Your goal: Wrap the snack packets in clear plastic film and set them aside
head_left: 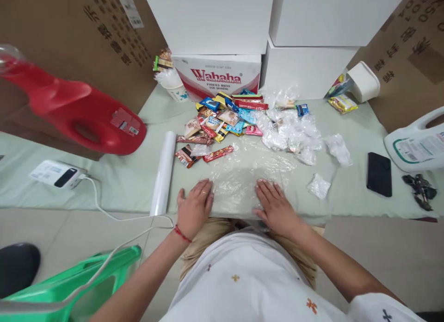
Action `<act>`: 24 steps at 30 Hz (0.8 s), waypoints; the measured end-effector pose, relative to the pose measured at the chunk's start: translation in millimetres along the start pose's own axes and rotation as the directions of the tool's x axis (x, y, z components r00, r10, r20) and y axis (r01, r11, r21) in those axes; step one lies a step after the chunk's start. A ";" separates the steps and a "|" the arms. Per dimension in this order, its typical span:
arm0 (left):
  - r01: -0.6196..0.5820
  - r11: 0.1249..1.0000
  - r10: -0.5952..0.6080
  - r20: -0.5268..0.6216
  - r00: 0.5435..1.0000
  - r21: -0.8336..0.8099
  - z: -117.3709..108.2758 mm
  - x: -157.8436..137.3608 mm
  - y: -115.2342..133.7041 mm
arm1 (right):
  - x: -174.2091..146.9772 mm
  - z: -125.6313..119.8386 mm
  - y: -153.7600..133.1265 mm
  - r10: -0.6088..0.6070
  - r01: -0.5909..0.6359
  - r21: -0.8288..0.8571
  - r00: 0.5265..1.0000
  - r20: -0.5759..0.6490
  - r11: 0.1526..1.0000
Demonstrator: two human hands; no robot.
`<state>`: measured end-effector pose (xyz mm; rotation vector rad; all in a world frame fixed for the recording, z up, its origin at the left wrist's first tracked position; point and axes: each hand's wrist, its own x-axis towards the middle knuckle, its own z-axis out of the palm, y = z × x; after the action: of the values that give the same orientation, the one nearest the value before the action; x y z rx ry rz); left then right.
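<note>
A sheet of clear plastic film [236,188] lies spread on the table in front of me. My left hand [197,202] rests flat at its left edge, fingers stretched out, a ring on one finger. On the film's right side my right hand [275,204] lies flat with its fingers apart. Beyond the film is a heap of packaged snacks [225,116], and one red snack bar [218,153] lies at its near edge. Crumpled clear wrap bundles [294,132] are piled to the right of the heap. A white roll of film [164,174] lies left of my left hand.
A red jug [83,109] and a white power bank [57,174] with a cable are at left. A Wahaha carton [222,77] and white boxes stand behind. To the right are a black phone [379,174], a white jug [419,144] and a small crumpled wrap [319,186].
</note>
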<state>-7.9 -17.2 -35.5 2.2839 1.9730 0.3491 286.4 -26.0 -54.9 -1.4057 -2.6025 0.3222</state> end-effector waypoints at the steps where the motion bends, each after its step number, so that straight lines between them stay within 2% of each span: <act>1: 0.004 1.000 -0.004 -0.006 1.000 -0.004 0.4 -2.0 -7.9 | -6.3 -3.8 12.4 -0.024 0.024 -0.004 1.000 0.018 1.000; 4: 0.050 0.999 -0.050 -0.145 0.988 -0.002 -6.6 -4.2 -14.6 | -16.1 -29.6 40.6 -0.111 0.109 0.046 0.993 0.046 0.993; 7: 0.036 0.999 -0.031 -0.408 0.912 0.006 -27.2 1.2 11.6 | -8.9 -55.3 43.9 -0.134 0.138 0.162 0.990 -0.035 0.977; 9: -0.111 0.993 0.074 -0.533 0.843 -0.038 -39.7 11.2 42.1 | 3.7 -60.3 33.5 -0.106 0.129 0.215 0.988 -0.116 0.968; 10: -0.240 0.967 0.159 -0.536 0.829 -0.083 -42.7 18.9 57.8 | 10.8 -58.1 26.5 -0.092 0.120 0.216 0.987 -0.135 0.969; 12: -0.441 0.885 0.344 -0.428 0.835 -0.150 -38.9 40.2 82.5 | 22.2 -46.4 13.1 -0.103 0.121 0.174 0.989 -0.111 0.977; 14: -0.485 0.864 0.442 -0.261 0.858 -0.134 -23.0 66.7 90.0 | 24.9 -31.1 6.0 -0.155 0.157 0.125 0.987 -0.029 0.980; 16: -0.427 0.899 0.422 -0.070 0.904 -0.098 -1.5 91.7 77.7 | 16.4 -20.0 8.4 -0.199 0.195 0.107 0.980 0.031 0.975; 18: -0.309 0.950 0.311 0.056 0.949 -0.053 18.0 108.4 52.8 | 0.8 -17.7 18.9 -0.209 0.203 0.121 0.977 0.040 0.972; 21: -0.273 0.962 0.274 0.067 0.959 -0.030 34.1 114.4 19.6 | -15.8 -29.7 38.1 -0.183 0.180 0.228 0.983 -0.008 0.957; 24: -0.268 0.963 0.269 0.036 0.963 -0.020 36.6 109.9 10.5 | 4.0 -48.3 49.4 -0.098 0.130 0.283 0.987 -0.127 0.950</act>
<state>25.5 92.1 -57.0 2.5320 1.6376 0.3371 335.8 9.0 -21.3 -1.1359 -2.4134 0.5663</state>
